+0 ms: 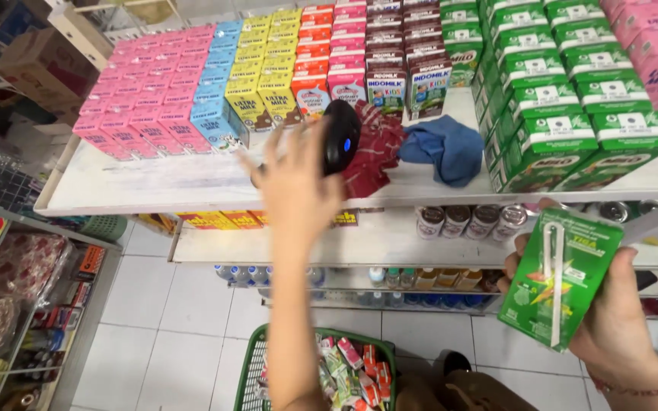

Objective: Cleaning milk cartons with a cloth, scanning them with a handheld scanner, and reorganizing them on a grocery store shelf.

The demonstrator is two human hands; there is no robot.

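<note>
My right hand [614, 323] holds a green drink carton [560, 278] with a white straw stuck on its face, low at the right. My left hand [291, 179] reaches up to the white shelf [154, 186], fingers spread and blurred. Its thumb side touches a black oval handheld device [341, 135] with a small blue light; whether it grips the device is unclear. Beside the device lie a red patterned cloth [375, 148] and a blue cloth [445, 148].
Rows of pink, blue, yellow, red and brown cartons [192, 99] fill the shelf's back; stacked green cartons [565, 114] stand right. Cans [466, 221] and bottles sit on lower shelves. A green basket [257, 365] of small packets stands on the tiled floor below.
</note>
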